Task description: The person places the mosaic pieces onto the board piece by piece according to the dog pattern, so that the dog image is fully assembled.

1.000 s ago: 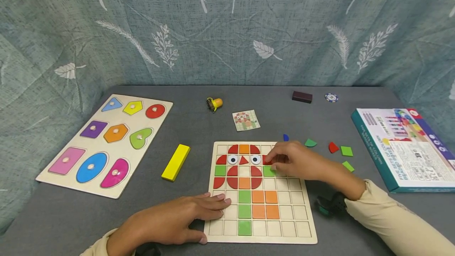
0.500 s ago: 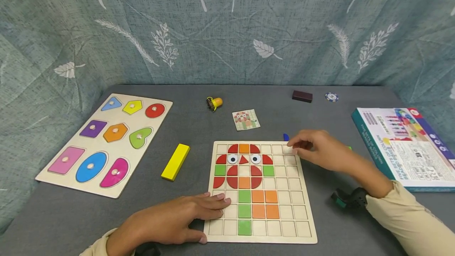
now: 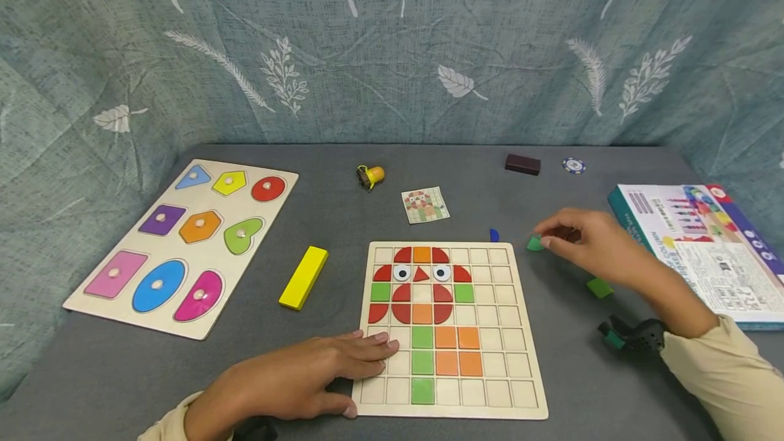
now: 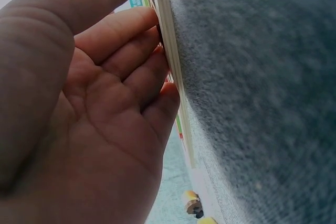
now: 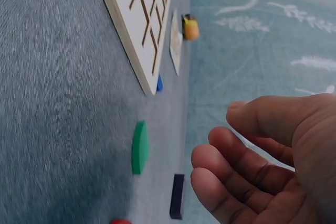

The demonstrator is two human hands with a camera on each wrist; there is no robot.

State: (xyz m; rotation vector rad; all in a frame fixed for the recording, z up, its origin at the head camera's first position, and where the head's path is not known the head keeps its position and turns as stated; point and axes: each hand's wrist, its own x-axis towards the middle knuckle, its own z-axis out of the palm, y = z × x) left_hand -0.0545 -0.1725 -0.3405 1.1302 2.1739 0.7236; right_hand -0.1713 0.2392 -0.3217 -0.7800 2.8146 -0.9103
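Observation:
A square wooden grid board (image 3: pixel 506 386) lies on the table with red, orange and green tiles and two eye tiles set in its cells. My left hand (image 3: pixel 327 369) rests on its left edge with the fingers fairly straight, and the left wrist view shows the fingertips against the board's side. Beyond the board's right edge, my right hand (image 3: pixel 588 243) hovers by a green quarter-circle tile (image 5: pixel 139 148). In the right wrist view its loosely bent fingers (image 5: pixel 210 163) stay apart from that tile, holding nothing.
A blue tile (image 3: pixel 494 235) lies behind the board, and a light green tile (image 3: pixel 599 287) near my right forearm. Around stand a picture card (image 3: pixel 425 205), yellow block (image 3: pixel 303 278), dark block (image 3: pixel 523 164), poker chip (image 3: pixel 574 165), shape puzzle (image 3: pixel 153 233) and game box (image 3: pixel 716 271).
My right hand has left a red quarter tile in a cell at the board's upper right and moved right to the green quarter-circle tile. The left hand has stayed in place.

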